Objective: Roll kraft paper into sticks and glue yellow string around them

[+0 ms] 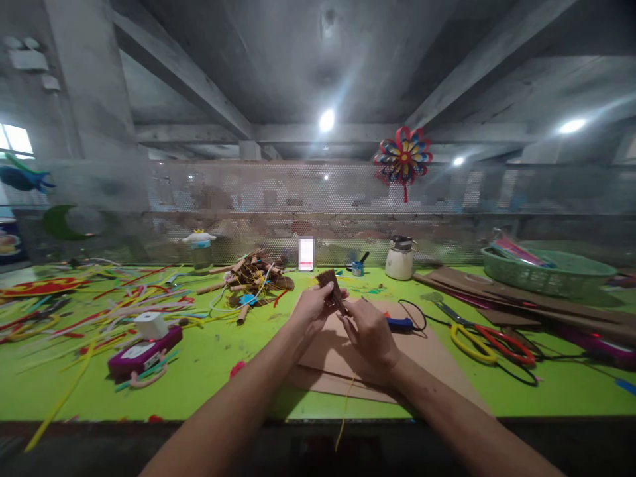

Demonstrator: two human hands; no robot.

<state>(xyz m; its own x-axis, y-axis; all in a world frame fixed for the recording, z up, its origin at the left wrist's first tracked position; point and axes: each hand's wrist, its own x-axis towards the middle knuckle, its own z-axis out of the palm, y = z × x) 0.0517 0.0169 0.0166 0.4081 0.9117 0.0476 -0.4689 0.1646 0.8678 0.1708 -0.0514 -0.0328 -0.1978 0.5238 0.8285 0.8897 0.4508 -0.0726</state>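
Note:
In front of me, over the table, my left hand [318, 303] grips a small brown bundle [330, 283] with a rough, bristly top end. It is tilted, its upper end leaning left. My right hand [370, 329] is closed at the bundle's lower end, fingers pinched together. A thin yellow strand [346, 411] hangs below the hands; its upper end is hidden. Under both hands lie flat sheets of brown cardboard [437, 361]. Just beyond the right hand rests a blue-handled tool [400, 323] with a black cord, partly hidden by that hand.
Scissors [474, 343] with yellow and red handles lie right, beside stacked cardboard [536, 299] and a green basket [551, 270]. Leftward are a purple power strip [144, 352], scattered colored strips [109, 311] and a pile of twigs [256, 278]. A lit phone [307, 254] and white jug [400, 260] stand behind.

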